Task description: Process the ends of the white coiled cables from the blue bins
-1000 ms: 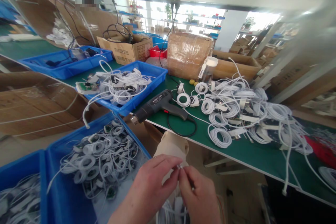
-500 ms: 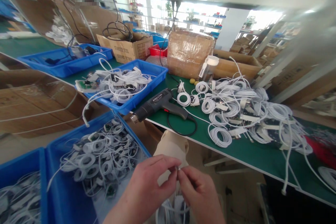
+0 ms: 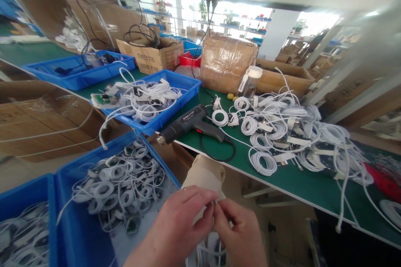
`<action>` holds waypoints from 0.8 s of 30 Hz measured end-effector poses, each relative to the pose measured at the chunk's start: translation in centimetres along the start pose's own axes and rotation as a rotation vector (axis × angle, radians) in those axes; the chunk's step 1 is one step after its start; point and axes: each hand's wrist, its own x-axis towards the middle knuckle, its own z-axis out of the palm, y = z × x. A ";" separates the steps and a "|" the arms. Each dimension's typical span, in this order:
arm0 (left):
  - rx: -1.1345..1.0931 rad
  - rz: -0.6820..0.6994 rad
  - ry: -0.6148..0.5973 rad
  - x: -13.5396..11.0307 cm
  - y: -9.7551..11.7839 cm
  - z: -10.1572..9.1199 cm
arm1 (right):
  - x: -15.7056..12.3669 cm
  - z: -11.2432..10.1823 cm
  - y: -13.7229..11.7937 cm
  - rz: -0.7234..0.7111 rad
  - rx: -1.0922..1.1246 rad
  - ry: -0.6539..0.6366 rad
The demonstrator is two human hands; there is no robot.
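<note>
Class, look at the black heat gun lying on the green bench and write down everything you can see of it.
The heat gun is black, seemingly plastic, with white lettering on its body and a metal-looking nozzle. It lies on its side at the front edge of the green bench, nozzle pointing left past the edge toward the blue bin of white cables. Its grip points right, and a black cord loops from it. No hand touches it.

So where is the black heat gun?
The black heat gun lies near the middle of the head view, on the green table at its front edge, between the blue bin of cables and the pile of white cable coils.
</note>
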 end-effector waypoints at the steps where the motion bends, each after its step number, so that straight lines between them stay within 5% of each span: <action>1: -0.003 0.006 -0.004 0.0 0.0 0.1 | 0.0 -0.1 0.2 -0.003 -0.013 -0.016; 14: -0.010 -0.019 -0.044 -0.1 -0.2 -0.1 | -0.1 -0.4 -0.6 0.090 0.109 -0.165; 24: -0.101 -0.158 -0.030 -1.3 -1.3 1.1 | 0.1 -0.4 -0.4 0.115 0.137 -0.075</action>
